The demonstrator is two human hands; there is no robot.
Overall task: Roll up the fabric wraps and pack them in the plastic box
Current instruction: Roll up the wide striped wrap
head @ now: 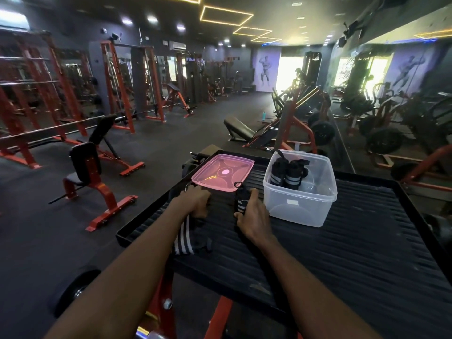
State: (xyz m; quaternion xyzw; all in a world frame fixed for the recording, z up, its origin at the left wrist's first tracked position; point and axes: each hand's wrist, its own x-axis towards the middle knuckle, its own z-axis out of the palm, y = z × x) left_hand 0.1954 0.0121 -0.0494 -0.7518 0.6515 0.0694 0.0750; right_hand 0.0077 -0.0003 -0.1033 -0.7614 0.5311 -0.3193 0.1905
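A clear plastic box [303,206] stands on the black ribbed platform [342,241], holding two rolled black wraps with white stripes [286,173]. My right hand [254,216] is closed around a third rolled black wrap [241,200], held upright just left of the box. My left hand [197,200] presses down on an unrolled black wrap with white stripes [188,238], which lies flat and trails back toward me. The wrap's far end is hidden under that hand.
The box's pink translucent lid [222,172] lies flat on the platform behind my hands. The platform has a raised black rim [144,216] and drops off to the gym floor on the left. Red benches and racks stand beyond.
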